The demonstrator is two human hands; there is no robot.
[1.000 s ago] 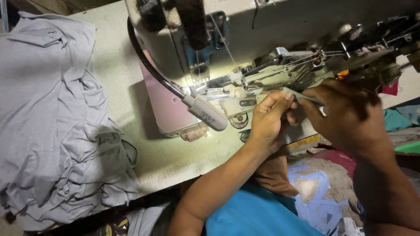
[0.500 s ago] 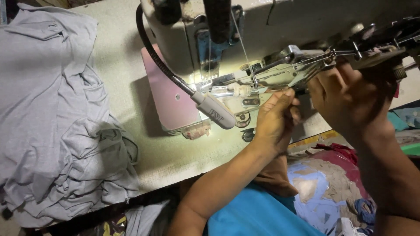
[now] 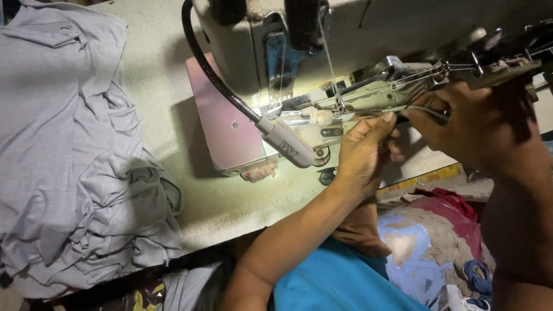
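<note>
An industrial sewing machine (image 3: 403, 29) stands at the top right, with a shiny metal guide (image 3: 380, 92) lit from below. My left hand (image 3: 363, 155) reaches up under that guide, its fingertips pinched together against the metal. Whether they hold anything is hidden. My right hand (image 3: 478, 132) is just to the right, curled around a thin metal tool (image 3: 429, 110) whose tip points toward my left fingers. The two hands almost touch.
A gooseneck lamp (image 3: 285, 141) bends down in front of the machine beside a pink side plate (image 3: 222, 121). A large heap of grey fabric (image 3: 69, 161) covers the left of the pale table (image 3: 230, 201). Mixed cloth scraps (image 3: 426, 236) lie below the table edge at right.
Both hands have risen closer to the metal guide. My left fingertips now press under it, and my right hand with the thin tool has drawn in beside them.
</note>
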